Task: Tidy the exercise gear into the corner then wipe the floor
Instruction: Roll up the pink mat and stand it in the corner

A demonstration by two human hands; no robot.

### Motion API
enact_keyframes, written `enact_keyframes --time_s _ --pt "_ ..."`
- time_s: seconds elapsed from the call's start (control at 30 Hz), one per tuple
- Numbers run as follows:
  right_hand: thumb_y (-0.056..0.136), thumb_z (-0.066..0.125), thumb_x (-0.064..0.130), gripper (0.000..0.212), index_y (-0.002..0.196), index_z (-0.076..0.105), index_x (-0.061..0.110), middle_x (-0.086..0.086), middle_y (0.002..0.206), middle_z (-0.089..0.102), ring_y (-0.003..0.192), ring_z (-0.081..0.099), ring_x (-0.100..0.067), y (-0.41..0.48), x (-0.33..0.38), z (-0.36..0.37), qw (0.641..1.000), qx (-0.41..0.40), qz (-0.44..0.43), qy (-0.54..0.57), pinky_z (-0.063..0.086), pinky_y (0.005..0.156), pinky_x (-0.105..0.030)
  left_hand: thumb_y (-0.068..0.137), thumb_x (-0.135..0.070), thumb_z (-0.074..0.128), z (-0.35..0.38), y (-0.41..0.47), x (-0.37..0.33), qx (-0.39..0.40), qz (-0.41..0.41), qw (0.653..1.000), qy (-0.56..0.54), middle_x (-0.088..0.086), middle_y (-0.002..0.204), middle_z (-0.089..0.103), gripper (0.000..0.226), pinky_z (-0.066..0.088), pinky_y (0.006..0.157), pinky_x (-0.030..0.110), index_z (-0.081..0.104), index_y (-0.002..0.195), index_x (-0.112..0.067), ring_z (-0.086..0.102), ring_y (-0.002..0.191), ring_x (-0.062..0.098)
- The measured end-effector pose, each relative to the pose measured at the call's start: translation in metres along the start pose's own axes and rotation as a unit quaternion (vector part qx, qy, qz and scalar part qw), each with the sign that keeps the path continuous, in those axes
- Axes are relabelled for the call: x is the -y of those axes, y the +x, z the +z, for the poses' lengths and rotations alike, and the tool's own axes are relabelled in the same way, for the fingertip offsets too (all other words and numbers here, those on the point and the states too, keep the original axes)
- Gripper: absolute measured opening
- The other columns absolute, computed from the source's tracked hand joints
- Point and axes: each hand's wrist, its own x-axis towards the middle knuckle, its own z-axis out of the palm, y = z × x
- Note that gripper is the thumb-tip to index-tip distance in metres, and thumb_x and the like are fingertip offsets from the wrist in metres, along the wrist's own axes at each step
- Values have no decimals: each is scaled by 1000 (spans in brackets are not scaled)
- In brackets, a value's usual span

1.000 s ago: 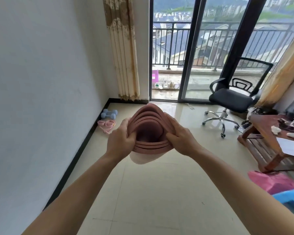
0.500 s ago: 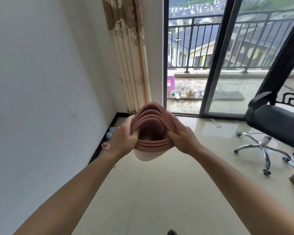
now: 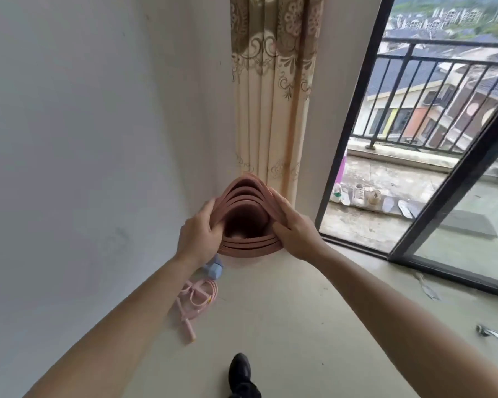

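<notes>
the rolled mat (image 3: 246,222), held in the air before the corner, seems soft, light and springy, so the left hand (image 3: 200,234) and the right hand (image 3: 295,234) curl their fingers round its two sides and squeeze; its far end i cannot see.

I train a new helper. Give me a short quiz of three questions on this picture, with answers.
1. True or false: only one hand holds the rolled mat.
2. What lies on the floor beside the blue dumbbell? A) pink skipping rope B) towel C) ball
3. Fill in: behind the mat hangs a ____.
Key: 1 false, left hand and right hand both hold it; 2 A; 3 curtain.
</notes>
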Motion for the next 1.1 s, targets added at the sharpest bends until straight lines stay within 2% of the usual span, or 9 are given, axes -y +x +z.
enact_keyframes --time_s 0.23,0.33,0.5,0.7,0.83,0.97,1.0,1.03,1.1 --pt "86 50 21 80 147 19 62 5 139 56 119 56 -22 230 -23 14 997 47 40 42 49 101 -40 92 -17 54 23 226 56 45 -45 998 -28 -8 105 70 36 52 90 39 55 126 -26 64 97 20" --pt "89 51 14 78 152 22 52 6 131 55 115 54 -17 309 -34 14 995 59 53 64 47 100 -33 90 -16 56 31 301 72 51 -59 997 -18 -3 113 69 42 49 94 38 53 131 -24 63 104 23" --pt "89 51 14 79 152 21 51 6 126 58 110 59 -20 446 -73 40 991 101 50 73 50 97 -34 88 -13 61 65 415 122 31 -104 994 -5 1 119 67 47 39 86 22 52 134 -20 61 107 22" --pt "91 51 16 80 155 14 46 -2 140 55 119 55 -24 598 -151 94 976 212 32 41 44 103 -34 91 -10 58 138 521 199 61 -202 978 7 5 125 64 48 41 90 26 46 137 -16 60 113 28" --pt "91 53 16 84 158 8 40 -2 159 35 142 38 -27 680 -197 132 962 268 38 26 31 117 -41 90 -10 58 178 578 239 39 -294 955 -17 2 122 65 43 37 86 24 52 132 -17 60 111 25" --pt "83 61 12 90 153 18 48 5 155 41 139 45 -18 731 -235 177 941 327 53 70 38 114 -45 87 -20 62 217 606 282 14 -388 921 -29 3 116 66 43 38 81 27 53 129 -18 60 100 24" --pt "82 63 10 92 152 20 52 10 150 45 135 48 -13 740 -245 190 940 329 61 71 39 114 -39 87 -21 62 227 610 294 13 -412 910 -36 3 115 65 42 39 80 28 52 128 -17 58 97 22" --pt "83 63 6 92 149 21 54 19 145 46 132 49 -4 747 -253 201 939 330 66 74 37 114 -26 88 -22 62 237 614 307 14 -429 902 -39 3 114 65 41 39 79 28 52 127 -16 57 95 21" --pt "84 61 -5 91 149 25 46 27 139 42 135 42 4 763 -266 224 938 328 61 90 25 107 -2 90 -24 60 258 621 338 27 -440 897 -31 4 115 64 40 38 78 29 50 127 -16 58 97 22"
